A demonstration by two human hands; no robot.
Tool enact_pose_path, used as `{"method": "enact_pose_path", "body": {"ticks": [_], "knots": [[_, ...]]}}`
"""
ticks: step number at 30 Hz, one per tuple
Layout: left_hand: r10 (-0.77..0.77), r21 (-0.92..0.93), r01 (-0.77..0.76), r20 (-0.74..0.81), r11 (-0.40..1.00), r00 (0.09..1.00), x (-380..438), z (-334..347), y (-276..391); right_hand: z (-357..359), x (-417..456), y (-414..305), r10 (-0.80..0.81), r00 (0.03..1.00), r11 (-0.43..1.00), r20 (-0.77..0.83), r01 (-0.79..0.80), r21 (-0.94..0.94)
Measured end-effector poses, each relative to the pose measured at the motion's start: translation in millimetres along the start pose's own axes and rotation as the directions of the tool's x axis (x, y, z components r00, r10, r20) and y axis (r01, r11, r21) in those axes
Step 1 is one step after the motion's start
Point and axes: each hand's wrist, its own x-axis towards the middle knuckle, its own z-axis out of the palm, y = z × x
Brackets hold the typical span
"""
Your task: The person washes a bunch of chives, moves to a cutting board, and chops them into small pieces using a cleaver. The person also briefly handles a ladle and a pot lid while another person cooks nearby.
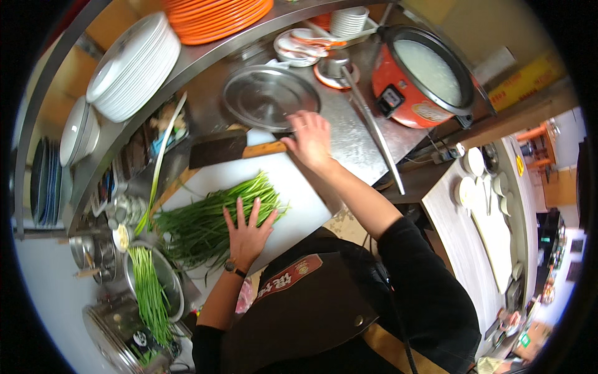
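Observation:
A bunch of green Chinese chives (205, 219) lies across the white cutting board (303, 201). My left hand (248, 233) rests on the chives with its fingers spread, a watch on the wrist. Along the board's far edge lies a cleaver (219, 150) with a dark blade and a wooden handle. My right hand (310, 138) is at the end of that handle, fingers bent, near the rim of a round metal lid or tray (271, 98); whether it grips the handle is unclear. More chives (148, 290) hang over a metal bowl (175, 285) at the left.
A red rice cooker (416, 79), uncovered, holds white contents. Nearby are a long metal rod (373, 126) and small plates with spoons (296, 46). The metal shelf (201, 51) above bears stacked white plates (135, 65) and orange plates (219, 18). A long green-white stalk (163, 154) lies left of the board.

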Motion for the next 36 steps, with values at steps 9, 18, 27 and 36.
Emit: {"method": "enact_pose_path", "body": {"ticks": [9, 18, 27, 36], "knots": [[-0.201, -0.272, 0.147, -0.181, 0.951, 0.963, 31.0, -38.2, -7.3, -16.7, 27.2, 37.0, -0.328, 0.945, 0.911, 0.005, 0.314, 0.269], [-0.344, -0.759, 0.062, 0.365, -0.648, 0.865, 209.7, -66.9, 19.3, -196.6, 0.9, 18.7, -0.196, 0.957, 0.843, -0.213, 0.276, 0.462], [-0.012, -0.749, -0.192, -0.239, -0.633, 0.971, 382.7, -223.9, 122.0, -258.1, -29.1, 133.1, 0.548, 0.746, 0.603, -0.378, -0.039, 0.797], [0.318, -0.982, 0.045, -0.016, -0.184, 0.948, 572.5, -217.5, 230.2, -208.8, -84.1, 167.7, 0.432, 0.902, 0.896, -0.025, -0.432, -0.101]]}}
